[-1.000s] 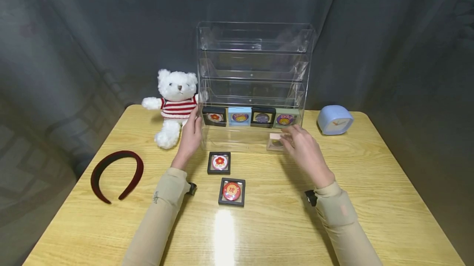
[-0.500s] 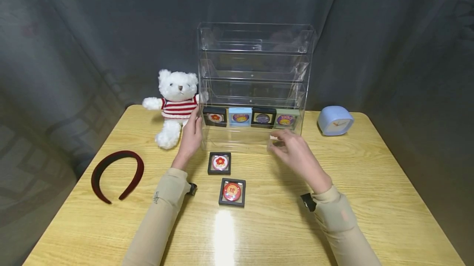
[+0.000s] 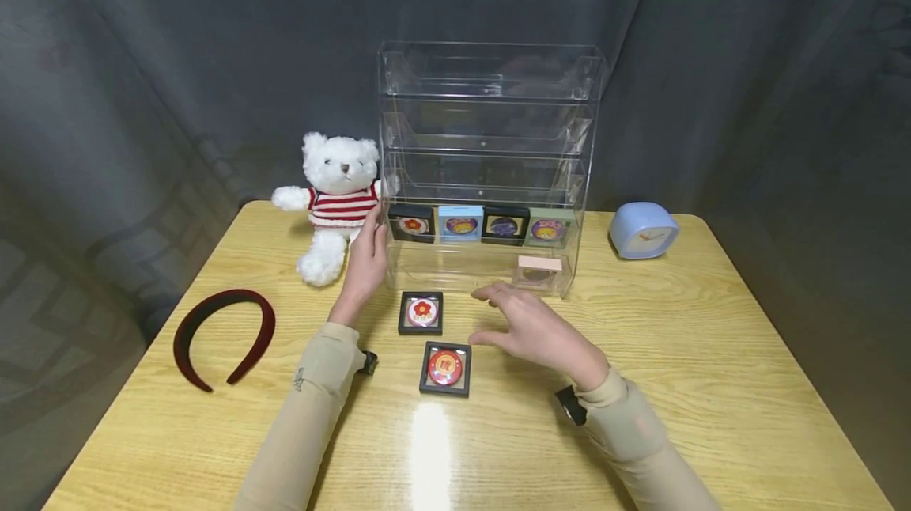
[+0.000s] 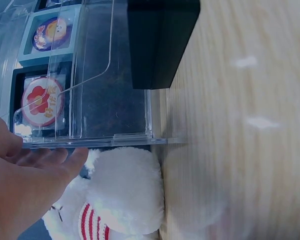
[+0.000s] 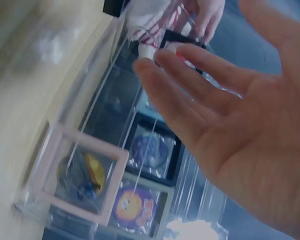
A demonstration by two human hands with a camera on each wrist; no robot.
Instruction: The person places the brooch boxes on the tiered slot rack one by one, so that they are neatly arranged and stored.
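A clear acrylic tiered rack (image 3: 491, 149) stands at the back of the table. My left hand (image 3: 365, 258) rests against its left side, fingers fairly straight. In the rack's lowest tier, at the right end, sits a pink-framed badge case (image 3: 538, 269). My right hand (image 3: 537, 329) hovers above the table in front of the rack with fingers spread, holding nothing. Left of its fingertips lie two black-framed badge cases: one with a red flower badge (image 3: 422, 312), the other with a round red badge (image 3: 445, 368). The right wrist view shows the bare palm (image 5: 260, 135) beside the rack.
The tier above holds a row of several framed badges, including a light blue case (image 3: 460, 224). A white teddy bear (image 3: 343, 167) in a striped top sits left of the rack. A dark red headband (image 3: 226, 297) lies at the left, a blue clock (image 3: 644, 231) stands at the right.
My right hand has let go of the pink-framed case in the lowest tier and moved left and toward me. The case sits slightly further right than before. My left hand stays put.
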